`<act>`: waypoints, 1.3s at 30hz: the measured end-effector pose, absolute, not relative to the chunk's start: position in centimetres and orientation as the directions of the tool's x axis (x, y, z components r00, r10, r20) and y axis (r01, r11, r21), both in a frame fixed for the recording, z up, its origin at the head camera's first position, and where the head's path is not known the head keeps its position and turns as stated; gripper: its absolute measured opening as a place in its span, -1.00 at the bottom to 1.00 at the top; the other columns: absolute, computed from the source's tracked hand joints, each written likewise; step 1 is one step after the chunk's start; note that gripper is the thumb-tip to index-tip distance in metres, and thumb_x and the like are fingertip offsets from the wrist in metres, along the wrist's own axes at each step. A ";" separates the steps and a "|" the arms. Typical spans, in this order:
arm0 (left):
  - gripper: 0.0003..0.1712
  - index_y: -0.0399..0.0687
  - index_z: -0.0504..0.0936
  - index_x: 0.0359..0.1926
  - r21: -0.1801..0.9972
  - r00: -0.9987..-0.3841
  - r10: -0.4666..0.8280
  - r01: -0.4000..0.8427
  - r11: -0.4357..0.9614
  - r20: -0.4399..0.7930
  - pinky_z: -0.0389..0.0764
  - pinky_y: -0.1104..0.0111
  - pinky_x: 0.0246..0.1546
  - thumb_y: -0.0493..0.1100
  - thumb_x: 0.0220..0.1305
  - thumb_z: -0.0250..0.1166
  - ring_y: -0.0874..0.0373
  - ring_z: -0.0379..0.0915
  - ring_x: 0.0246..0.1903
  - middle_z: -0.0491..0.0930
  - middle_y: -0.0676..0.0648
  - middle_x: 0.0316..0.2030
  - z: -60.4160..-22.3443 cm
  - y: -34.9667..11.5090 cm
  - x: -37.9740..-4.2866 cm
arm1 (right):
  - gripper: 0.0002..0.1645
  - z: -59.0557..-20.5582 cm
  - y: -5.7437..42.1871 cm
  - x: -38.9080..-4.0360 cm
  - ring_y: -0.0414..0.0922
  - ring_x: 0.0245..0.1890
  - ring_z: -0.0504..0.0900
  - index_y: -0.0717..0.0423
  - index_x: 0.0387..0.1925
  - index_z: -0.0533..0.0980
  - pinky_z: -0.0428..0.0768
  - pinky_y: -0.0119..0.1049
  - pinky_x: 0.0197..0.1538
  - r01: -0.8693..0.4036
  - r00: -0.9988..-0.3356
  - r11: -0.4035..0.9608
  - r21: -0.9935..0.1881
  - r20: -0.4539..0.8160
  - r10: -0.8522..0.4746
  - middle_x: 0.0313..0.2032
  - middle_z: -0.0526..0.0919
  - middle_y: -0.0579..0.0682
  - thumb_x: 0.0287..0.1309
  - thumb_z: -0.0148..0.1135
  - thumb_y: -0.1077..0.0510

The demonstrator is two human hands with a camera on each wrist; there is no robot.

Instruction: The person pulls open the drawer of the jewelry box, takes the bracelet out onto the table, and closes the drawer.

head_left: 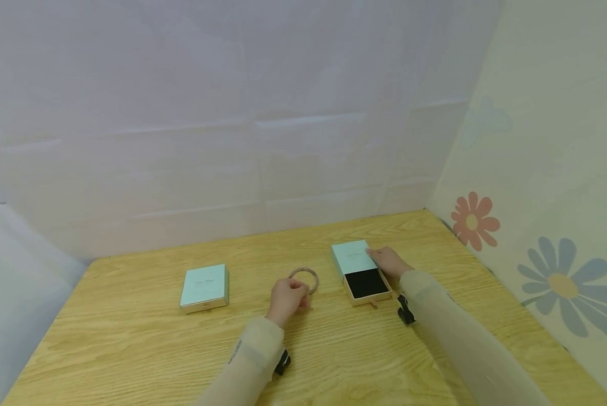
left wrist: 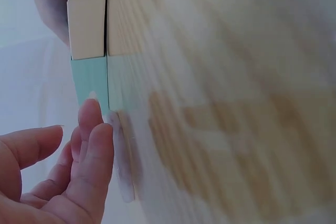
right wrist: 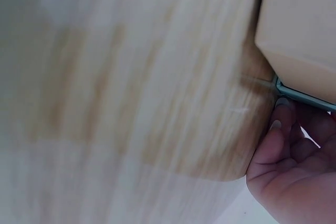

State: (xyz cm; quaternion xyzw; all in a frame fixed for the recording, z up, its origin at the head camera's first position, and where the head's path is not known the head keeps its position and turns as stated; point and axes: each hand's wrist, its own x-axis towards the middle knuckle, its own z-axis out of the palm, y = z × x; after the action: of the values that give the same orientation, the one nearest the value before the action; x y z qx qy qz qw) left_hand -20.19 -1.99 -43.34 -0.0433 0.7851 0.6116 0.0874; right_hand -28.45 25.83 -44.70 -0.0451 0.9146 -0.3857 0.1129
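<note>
Delicate stuff here: a thin, brownish-pink round bangle (head_left: 317, 279) lies at the lower centre of the frame on the yellow wood-grain counter (head_left: 131, 344), and the left hand (head_left: 289, 298) is right at its near side. That left grip is slack, thumb parted from the fingers, nothing pinched; whether a fingertip touches the rim, I can't tell. Trouble could start there: so slim a rim might skid off if fingers nudge it before the thumb meets them. Over to the right of centre, the right hand (head_left: 390, 262) grasps the edge of a pale-blue square card sleeve (head_left: 355, 257), its cream card drawer (head_left: 371, 299) part-way out, black lining (head_left: 365, 283) showing. Squeeze too hard and the card could dent or the drawer bind; ease off and the whole box could swivel under a tug. With the sleeve covering the drawer's far part, anything wide could catch on that edge. The shut pale-blue square box (head_left: 204, 286), left of centre, sits well apart, out of harm's way.
</note>
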 end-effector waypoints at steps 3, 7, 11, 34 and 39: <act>-0.84 -0.47 0.64 -0.25 0.958 -0.982 0.040 -0.173 0.230 -0.187 0.67 0.35 -0.49 -0.37 0.30 0.21 0.08 0.64 -0.58 0.62 -0.22 -0.46 -43.5 -1.9 -20.1 | -0.34 -44.6 25.8 -28.5 0.22 0.19 0.41 0.62 0.20 0.31 0.34 0.14 0.26 0.003 -0.969 0.700 -0.714 -0.175 -0.174 0.20 0.38 0.47 0.55 -0.27 0.01; -0.84 -0.47 0.64 -0.24 0.964 -0.982 0.055 -0.163 0.211 -0.178 0.68 0.33 -0.48 -0.37 0.31 0.20 0.00 0.66 -0.55 0.60 -0.26 -0.43 -43.5 -1.7 -20.0 | -0.32 -44.7 25.8 -28.5 0.34 0.28 0.27 0.62 0.23 0.26 0.29 0.16 0.29 -0.001 -0.967 0.702 -0.712 -0.177 -0.181 0.25 0.28 0.50 0.55 -0.28 0.00; -0.83 -0.47 0.63 -0.23 0.964 -0.982 0.071 -0.154 0.217 -0.173 0.68 0.31 -0.47 -0.36 0.33 0.19 -0.02 0.67 -0.52 0.61 -0.29 -0.41 -43.5 -1.5 -19.8 | -0.32 -44.7 25.8 -28.5 0.34 0.27 0.29 0.63 0.20 0.29 0.31 0.16 0.28 -0.012 -0.969 0.705 -0.710 -0.166 -0.184 0.23 0.30 0.51 0.55 -0.27 0.01; -0.79 -0.51 0.63 -0.20 0.962 -0.976 0.115 -0.154 0.225 -0.183 0.69 0.25 -0.42 -0.34 0.35 0.20 0.08 0.64 -0.56 0.64 -0.24 -0.40 -43.3 -0.4 -19.4 | -0.33 -44.5 25.7 -28.2 0.36 0.30 0.21 0.62 0.24 0.23 0.28 0.17 0.29 -0.006 -0.968 0.703 -0.711 -0.172 -0.183 0.27 0.23 0.50 0.56 -0.27 0.02; -0.79 -0.51 0.62 -0.19 0.963 -0.974 0.122 -0.161 0.216 -0.191 0.69 0.26 -0.43 -0.34 0.35 0.20 0.12 0.63 -0.57 0.64 -0.24 -0.41 -43.3 -0.3 -19.4 | -0.33 -44.5 25.6 -28.2 0.36 0.29 0.23 0.63 0.23 0.24 0.29 0.16 0.29 -0.007 -0.969 0.708 -0.706 -0.170 -0.179 0.26 0.25 0.51 0.55 -0.28 0.02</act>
State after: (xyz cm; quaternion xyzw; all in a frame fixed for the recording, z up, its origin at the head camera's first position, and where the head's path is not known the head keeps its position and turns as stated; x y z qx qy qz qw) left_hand -19.38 -0.29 -43.31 -0.0126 0.7715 0.6260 0.1133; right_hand -28.24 25.64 -44.47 -0.0505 0.9172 -0.3787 0.1134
